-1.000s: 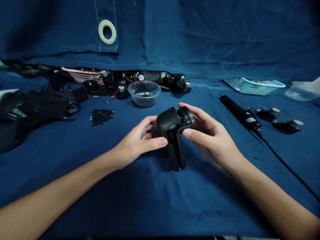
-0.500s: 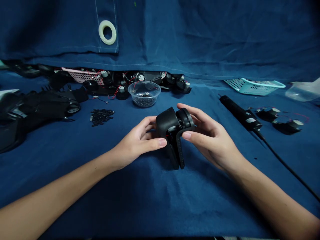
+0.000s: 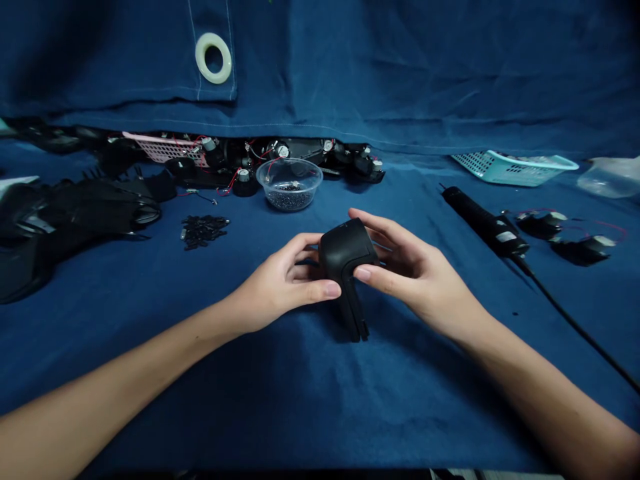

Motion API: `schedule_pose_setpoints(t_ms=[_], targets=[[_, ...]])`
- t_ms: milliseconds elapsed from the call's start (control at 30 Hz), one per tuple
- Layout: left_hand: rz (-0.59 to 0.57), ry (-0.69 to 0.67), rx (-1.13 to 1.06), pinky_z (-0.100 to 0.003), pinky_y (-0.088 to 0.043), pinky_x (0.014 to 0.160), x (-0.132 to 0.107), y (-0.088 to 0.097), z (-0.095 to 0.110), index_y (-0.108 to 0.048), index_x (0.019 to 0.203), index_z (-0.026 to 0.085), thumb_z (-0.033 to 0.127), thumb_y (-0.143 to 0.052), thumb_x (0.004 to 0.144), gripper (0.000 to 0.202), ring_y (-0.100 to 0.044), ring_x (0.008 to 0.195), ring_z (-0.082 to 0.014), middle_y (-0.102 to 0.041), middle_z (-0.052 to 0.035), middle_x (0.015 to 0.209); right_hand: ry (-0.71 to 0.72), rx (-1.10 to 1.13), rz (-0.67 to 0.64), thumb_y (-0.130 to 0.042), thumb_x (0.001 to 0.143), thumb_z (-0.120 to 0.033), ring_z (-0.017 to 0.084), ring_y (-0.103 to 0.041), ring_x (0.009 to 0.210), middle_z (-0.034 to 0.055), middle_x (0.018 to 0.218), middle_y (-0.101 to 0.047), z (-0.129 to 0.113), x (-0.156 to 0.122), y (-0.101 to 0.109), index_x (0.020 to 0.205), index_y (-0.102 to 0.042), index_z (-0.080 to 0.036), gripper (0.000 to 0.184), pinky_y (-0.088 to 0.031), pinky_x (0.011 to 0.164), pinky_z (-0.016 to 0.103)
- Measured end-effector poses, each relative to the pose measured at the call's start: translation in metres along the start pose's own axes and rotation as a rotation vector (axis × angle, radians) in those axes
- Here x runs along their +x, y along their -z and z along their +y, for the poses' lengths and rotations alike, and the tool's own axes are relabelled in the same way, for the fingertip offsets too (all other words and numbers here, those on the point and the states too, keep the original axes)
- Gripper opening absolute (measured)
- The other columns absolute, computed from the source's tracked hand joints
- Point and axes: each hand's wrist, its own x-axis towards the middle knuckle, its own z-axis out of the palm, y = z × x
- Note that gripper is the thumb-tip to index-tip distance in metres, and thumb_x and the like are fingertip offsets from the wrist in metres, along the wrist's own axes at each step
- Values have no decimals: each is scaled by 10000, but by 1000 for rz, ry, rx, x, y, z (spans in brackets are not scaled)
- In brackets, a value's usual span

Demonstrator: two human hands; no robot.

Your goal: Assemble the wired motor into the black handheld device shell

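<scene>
Closest in my view, my left hand [image 3: 285, 273] and right hand [image 3: 415, 270] are both closed around a black plastic housing [image 3: 345, 257], gripping it from either side. My left thumb [image 3: 315, 291] lies across its lower front, and the fingertips of my right hand meet its right side. The housing is held between my hands just above the blue cloth [image 3: 300, 407], with a narrow black leg [image 3: 354, 310] pointing down from its rounded top. I can't tell from here whether that leg touches the cloth. Beyond my left hand, a loose pile of small black parts [image 3: 203, 231] lies on the cloth. Straight ahead, a transparent plastic bowl [image 3: 289, 185] holds more small dark pieces. To the right, a black corded tool [image 3: 483, 230] lies with its cord [image 3: 575, 327] running toward the lower right, beside two black wired units [image 3: 565, 237]. At far left sits a mass of black assemblies [image 3: 75, 210]. Farther back are wired black components [image 3: 300, 150], a pink plastic basket [image 3: 165, 150], a teal plastic basket [image 3: 515, 169] and a translucent plastic bag [image 3: 610, 177], below a hanging blue tarp [image 3: 400, 67] with a pale grommet [image 3: 213, 58].
</scene>
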Motion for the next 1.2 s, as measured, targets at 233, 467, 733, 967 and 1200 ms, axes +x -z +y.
schedule_pose_setpoints(t_ms=[233, 467, 733, 967, 1200], targets=[[7, -1, -10, -320, -533, 917, 2, 3, 0, -518, 1256, 228, 275, -789, 764, 563, -659, 1064, -203, -627, -67, 1219, -37, -17, 31, -747, 833, -371, 238, -568, 1284, 37, 1338, -629, 2, 2, -3, 1385, -518, -274, 606, -542, 990, 339], [33, 18, 22, -334, -557, 887, -4, -2, 5, -532, 1258, 264, 273, -795, 759, 565, -691, 1004, -208, -639, -51, 1191, -14, 6, 64, -756, 826, -344, 235, -580, 1253, 32, 1332, -617, 1, -3, -8, 1347, -535, -302, 567, -565, 910, 310], [16, -27, 30, -324, -558, 919, -4, 0, 2, -514, 1316, 276, 262, -766, 789, 584, -683, 1077, -229, -664, -37, 1155, -19, 170, 90, -759, 824, -310, 182, -619, 1180, 29, 1338, -611, 7, -2, -16, 1323, -524, -293, 552, -544, 957, 285], [104, -36, 54, -355, -547, 919, 3, 0, -2, -503, 1324, 220, 366, -790, 756, 653, -669, 1061, -241, -622, -82, 1228, -160, 391, 152, -744, 832, -349, 193, -644, 1164, 35, 1251, -666, 17, 1, -26, 1427, -408, -310, 685, -524, 1011, 344], [149, -35, 36, -400, -514, 973, 4, -2, -3, -496, 1238, 205, 382, -798, 739, 609, -656, 1054, -231, -602, -95, 1247, -171, 362, 35, -652, 900, -438, 212, -618, 1159, 68, 1235, -669, 21, 2, -30, 1237, -622, -222, 401, -490, 1011, 361]])
